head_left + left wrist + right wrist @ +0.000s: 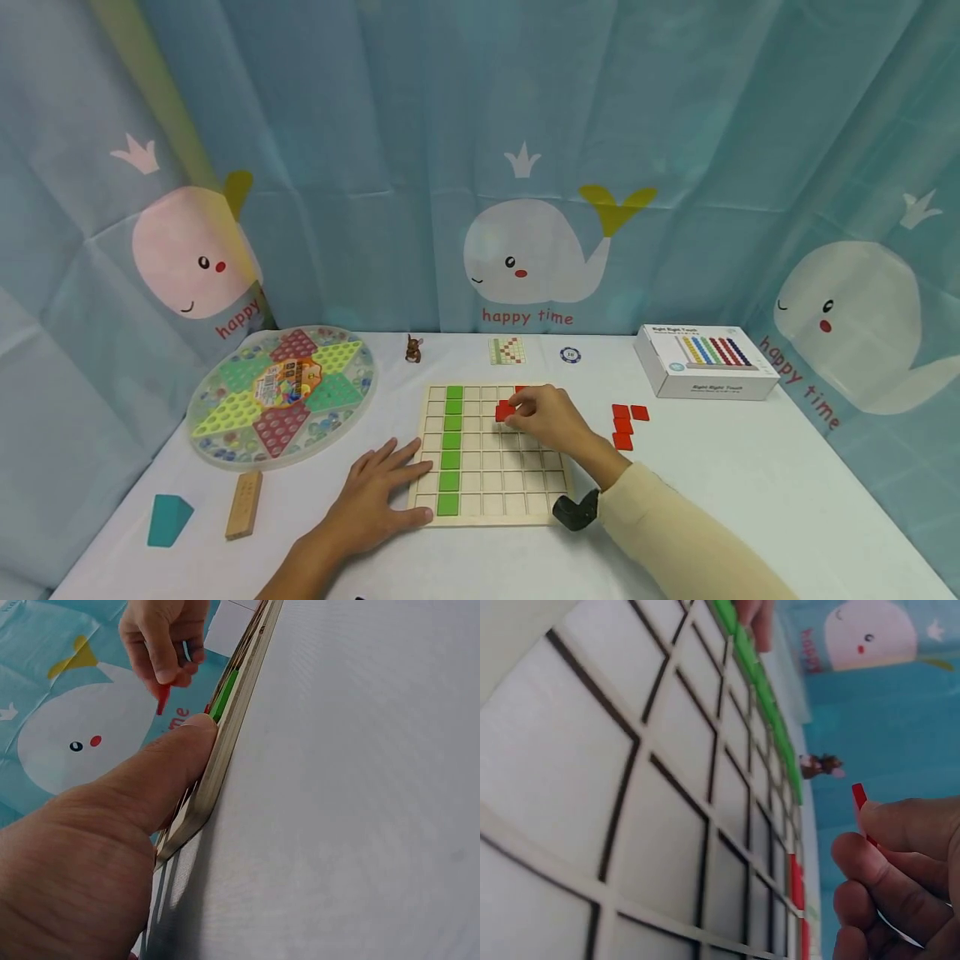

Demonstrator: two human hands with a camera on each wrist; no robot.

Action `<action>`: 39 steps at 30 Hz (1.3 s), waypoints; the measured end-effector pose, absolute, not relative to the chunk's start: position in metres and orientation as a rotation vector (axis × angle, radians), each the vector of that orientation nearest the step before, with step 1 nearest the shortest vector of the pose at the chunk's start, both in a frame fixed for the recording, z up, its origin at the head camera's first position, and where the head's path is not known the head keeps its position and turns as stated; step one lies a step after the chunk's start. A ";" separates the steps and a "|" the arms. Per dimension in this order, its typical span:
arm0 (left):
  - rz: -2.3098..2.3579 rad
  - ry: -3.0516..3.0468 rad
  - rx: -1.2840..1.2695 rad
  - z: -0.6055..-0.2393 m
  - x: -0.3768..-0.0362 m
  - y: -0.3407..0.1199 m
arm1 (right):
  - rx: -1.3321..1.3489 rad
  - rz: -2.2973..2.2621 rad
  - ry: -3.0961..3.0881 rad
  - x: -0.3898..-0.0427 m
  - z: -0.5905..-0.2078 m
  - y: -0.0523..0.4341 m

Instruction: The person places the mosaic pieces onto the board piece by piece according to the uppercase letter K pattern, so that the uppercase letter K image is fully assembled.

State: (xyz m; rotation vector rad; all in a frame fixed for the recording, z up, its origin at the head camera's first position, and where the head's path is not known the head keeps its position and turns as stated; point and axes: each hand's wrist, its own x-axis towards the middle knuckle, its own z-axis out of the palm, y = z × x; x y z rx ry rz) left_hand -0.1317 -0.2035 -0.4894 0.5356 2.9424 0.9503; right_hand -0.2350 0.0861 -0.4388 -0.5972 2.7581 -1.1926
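Note:
A wooden grid board [472, 483] lies on the white table, with a column of green square tiles [450, 459] in its left part. My right hand [551, 417] is above the board's upper right part and pinches a red square tile [859, 796] between thumb and fingertips. The held tile is tilted and apart from the board in the right wrist view. Red tiles [796, 881] sit at the board's far edge, mostly hidden by the hand in the head view. My left hand [375, 496] rests at the board's left edge, fingers spread, thumb [169, 761] touching the rim.
Several loose red tiles [622, 425] lie right of the board. Behind it are a pattern card [507, 351], a poker chip [570, 355] and a small brown figurine [413, 349]. A boxed game [705, 367], Chinese checkers board [281, 396], wooden block [243, 506] and teal block [169, 521] stand around.

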 end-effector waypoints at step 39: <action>0.954 2.949 0.551 -0.490 -0.130 -0.203 | -0.706 -1.188 2.836 -0.228 -0.412 0.090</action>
